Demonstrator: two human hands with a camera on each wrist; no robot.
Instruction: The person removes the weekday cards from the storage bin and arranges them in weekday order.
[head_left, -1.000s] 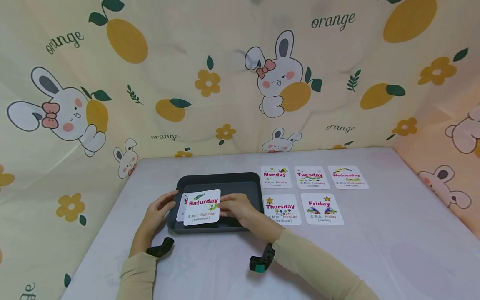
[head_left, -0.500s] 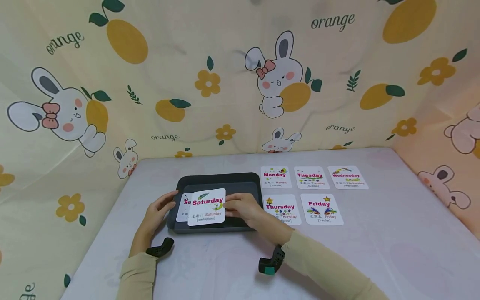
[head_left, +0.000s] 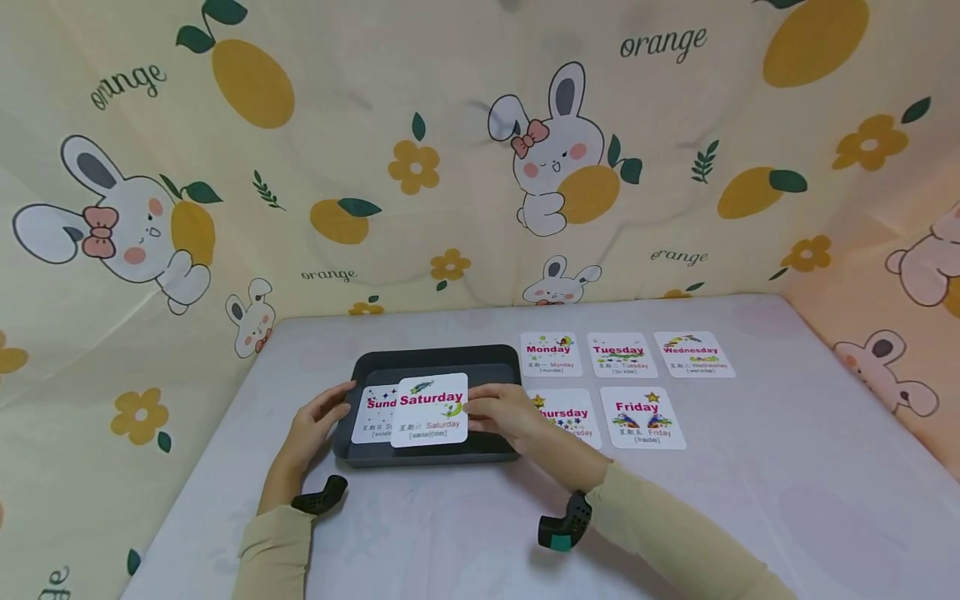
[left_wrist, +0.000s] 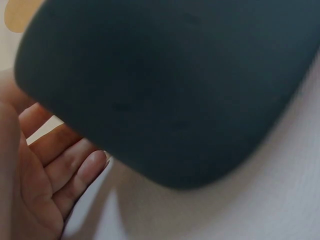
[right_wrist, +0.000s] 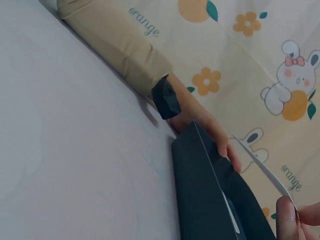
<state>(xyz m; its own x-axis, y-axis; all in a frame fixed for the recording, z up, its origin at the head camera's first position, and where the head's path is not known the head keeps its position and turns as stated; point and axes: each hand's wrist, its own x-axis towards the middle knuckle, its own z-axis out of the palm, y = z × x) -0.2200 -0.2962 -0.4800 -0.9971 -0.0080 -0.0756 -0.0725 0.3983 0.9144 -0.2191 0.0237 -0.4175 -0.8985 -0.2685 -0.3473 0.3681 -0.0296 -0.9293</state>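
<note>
In the head view, my right hand [head_left: 512, 415] pinches the right edge of a square white Saturday card [head_left: 430, 422], held over a dark tray [head_left: 442, 457]. The right wrist view shows this card [right_wrist: 262, 166] edge-on, thumb and fingers at its end. Beneath it in the tray is a Sunday card [head_left: 372, 423], its right part covered by the Saturday card. My left hand [head_left: 315, 419] holds the tray's left rim. The tray [left_wrist: 165, 90] fills most of the left wrist view, hiding some fingertips of my left hand [left_wrist: 42, 182].
Right of the tray, Monday [head_left: 551, 365], Tuesday [head_left: 622, 367] and Wednesday [head_left: 695, 367] cards lie in a back row. In front lie Thursday [head_left: 573, 407], partly behind my right hand, and Friday [head_left: 643, 432]. A patterned cloth [head_left: 465, 100] stands behind the pale table [head_left: 750, 517].
My right hand has moved right and slightly up with the Saturday card, showing more of the Sunday card. My left hand and the tray have stayed in place.
</note>
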